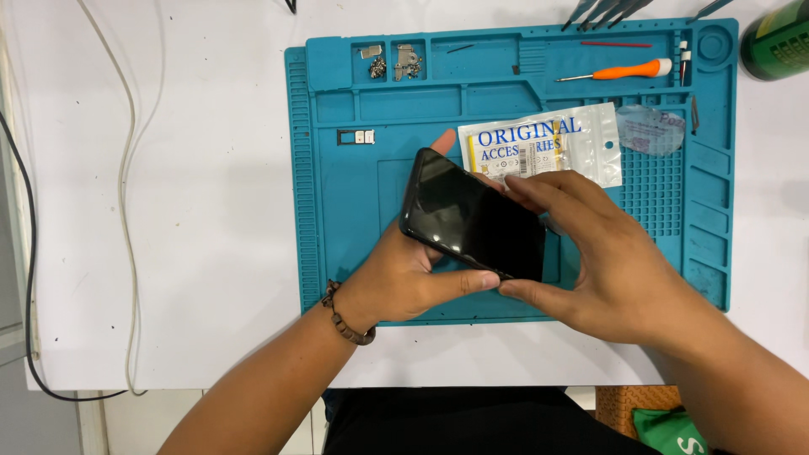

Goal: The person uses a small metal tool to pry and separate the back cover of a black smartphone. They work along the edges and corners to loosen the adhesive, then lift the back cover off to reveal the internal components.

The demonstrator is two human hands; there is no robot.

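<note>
A black smartphone (472, 217) with a dark glossy face is held a little above a teal repair mat (345, 211). My left hand (404, 274) cradles it from below, thumb along the near edge and a fingertip showing past the far corner. My right hand (602, 261) grips the phone's right end, fingers over its top edge and thumb under the near corner. A beaded bracelet circles my left wrist.
On the mat lie a clear plastic packet (543, 150) with blue print, an orange-handled screwdriver (624, 71), a small card tray (356, 136), metal brackets and screws (392, 61), and tweezers (602, 10). A green bottle (777, 38) stands far right. Cables (126, 194) run down the white table.
</note>
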